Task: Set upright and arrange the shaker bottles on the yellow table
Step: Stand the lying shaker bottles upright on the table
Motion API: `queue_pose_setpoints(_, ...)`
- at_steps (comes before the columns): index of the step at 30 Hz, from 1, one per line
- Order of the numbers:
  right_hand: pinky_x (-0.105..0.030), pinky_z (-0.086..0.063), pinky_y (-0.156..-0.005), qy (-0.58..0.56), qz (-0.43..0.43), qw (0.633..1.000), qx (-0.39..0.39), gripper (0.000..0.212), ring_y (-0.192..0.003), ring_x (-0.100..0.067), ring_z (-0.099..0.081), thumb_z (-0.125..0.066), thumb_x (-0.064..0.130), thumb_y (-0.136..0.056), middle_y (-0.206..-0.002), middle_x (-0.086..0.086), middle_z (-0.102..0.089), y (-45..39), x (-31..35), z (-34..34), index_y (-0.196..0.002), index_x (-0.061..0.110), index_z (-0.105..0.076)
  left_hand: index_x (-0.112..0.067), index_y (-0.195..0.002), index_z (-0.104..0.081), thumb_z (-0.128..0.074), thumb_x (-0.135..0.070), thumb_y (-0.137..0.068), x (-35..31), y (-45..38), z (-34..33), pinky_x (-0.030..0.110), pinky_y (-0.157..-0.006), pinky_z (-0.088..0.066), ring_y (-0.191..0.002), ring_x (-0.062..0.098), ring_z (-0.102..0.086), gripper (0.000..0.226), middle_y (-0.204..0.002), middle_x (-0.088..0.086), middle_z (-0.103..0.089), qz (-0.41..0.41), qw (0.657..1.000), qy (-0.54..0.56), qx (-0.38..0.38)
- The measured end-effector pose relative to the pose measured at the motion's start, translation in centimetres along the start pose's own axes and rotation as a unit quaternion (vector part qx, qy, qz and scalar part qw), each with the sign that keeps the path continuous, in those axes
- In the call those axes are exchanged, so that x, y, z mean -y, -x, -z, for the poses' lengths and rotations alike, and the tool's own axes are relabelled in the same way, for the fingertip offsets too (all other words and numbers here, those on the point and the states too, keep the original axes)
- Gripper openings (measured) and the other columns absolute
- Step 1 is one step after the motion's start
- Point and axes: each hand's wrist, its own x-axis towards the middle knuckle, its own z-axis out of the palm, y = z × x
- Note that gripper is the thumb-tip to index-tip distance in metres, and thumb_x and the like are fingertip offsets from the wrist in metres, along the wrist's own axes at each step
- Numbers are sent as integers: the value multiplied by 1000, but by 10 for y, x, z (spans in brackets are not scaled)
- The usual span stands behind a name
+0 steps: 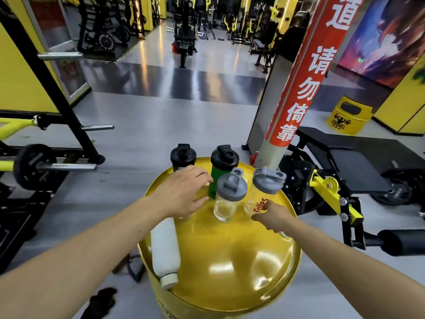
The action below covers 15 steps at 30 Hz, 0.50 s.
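On the round yellow table (230,261) several shaker bottles stand upright at the far edge: a black-lidded dark one (182,156), a green one with a black lid (222,166), a clear one with a grey lid (227,199) and a clear orange-lettered one with a grey lid (263,192). A white bottle (164,249) lies on its side at the left rim. My left hand (184,192) covers a clear bottle whose base shows beneath it. My right hand (273,215) touches the base of the lettered bottle.
A red and grey padded post (296,88) rises just behind the table on the right. A black bench with yellow frame (333,180) stands to the right, a barbell rack (46,166) to the left. Grey floor lies beyond.
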Motion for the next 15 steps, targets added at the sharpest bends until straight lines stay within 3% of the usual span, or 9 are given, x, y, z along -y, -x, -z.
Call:
queue_pose_setpoints(2, -33, -46, -55, 14, 1, 1000, -1, 42, -69, -27, -59, -67, 44, -86, -82, -10, -62, 4, 9, -7, -104, 9, -53, -22, -124, -58, -63, -42, -88, 11, 13, 3, 32, -99, -47, -119, 17, -51, 41, -127, -4, -58, 7, 1000, 0, -2)
queue_pose_setpoints(5, -33, -48, -57, 67, 22, 997, 18, 38, -60, -28, -57, -63, 43, -87, -69, -12, -64, 13, 25, -19, -73, 7, -58, -21, -121, -59, -63, -41, -87, 25, 29, 6, 34, -98, -47, -115, 18, -53, 39, -123, -4, -60, 20, 1000, 1, 1)
queue_pose_setpoints(7, -31, -48, -58, 112, 59, 991, 51, 42, -60, -25, -59, -60, 43, -89, -70, -16, -70, 22, 41, -30, -69, 6, -65, -20, -122, -59, -63, -40, -88, 34, 38, 7, 34, -96, -47, -114, 19, -53, 40, -122, -3, -60, 34, 999, 2, 9)
queue_pose_setpoints(10, -35, -48, -65, 179, 151, 968, 86, 44, -71, -27, -61, -57, 46, -92, -87, -20, -73, 36, 70, -53, -77, 6, -66, -19, -126, -58, -62, -40, -90, 47, 52, 4, 32, -97, -45, -117, 19, -53, 42, -125, -1, -59, 51, 999, 3, 19)
queue_pose_setpoints(15, -35, -51, -82, 253, 293, 919, 70, 32, -107, -27, -62, -58, 38, -94, -116, -3, -69, 50, 121, -93, -121, 20, -62, -22, -125, -57, -59, -41, -90, 65, 81, -5, 36, -97, -47, -117, 20, -53, 40, -126, -3, -59, 93, 995, 15, 37)
